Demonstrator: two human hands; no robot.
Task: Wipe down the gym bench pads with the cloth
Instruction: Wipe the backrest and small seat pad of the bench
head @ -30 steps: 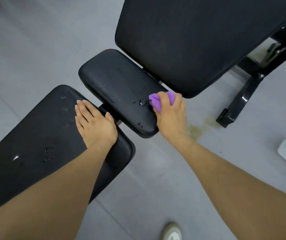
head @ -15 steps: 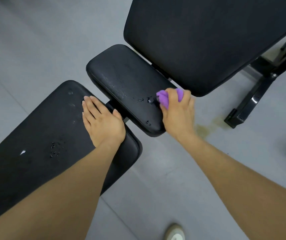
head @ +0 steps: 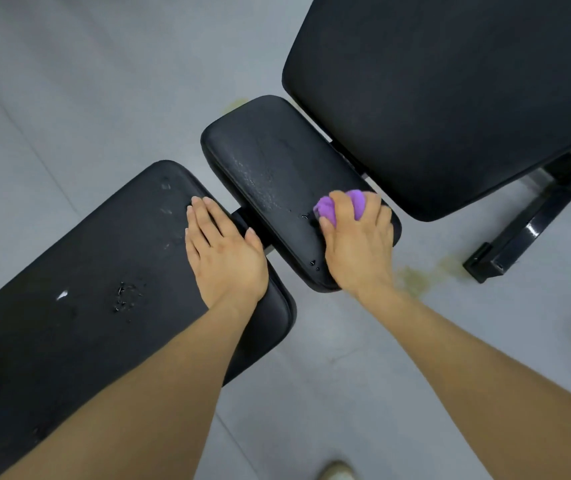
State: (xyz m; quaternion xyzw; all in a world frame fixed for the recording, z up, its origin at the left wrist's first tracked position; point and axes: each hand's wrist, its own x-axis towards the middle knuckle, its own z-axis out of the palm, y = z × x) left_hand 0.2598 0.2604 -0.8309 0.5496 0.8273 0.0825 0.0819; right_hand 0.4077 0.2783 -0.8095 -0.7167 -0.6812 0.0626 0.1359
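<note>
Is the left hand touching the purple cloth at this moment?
Apart. The head view shows the left hand lying flat on the long pad, while the right hand grips the purple cloth on the small middle pad, a gap between them.

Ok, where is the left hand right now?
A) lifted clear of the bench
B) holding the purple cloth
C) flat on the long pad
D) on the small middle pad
C: the left hand lies flat, fingers straight, on the long pad; the right hand holds the purple cloth.

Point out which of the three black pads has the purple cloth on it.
The small middle pad, between the long pad and the big pad. The right hand grips the purple cloth on its near end.
</note>
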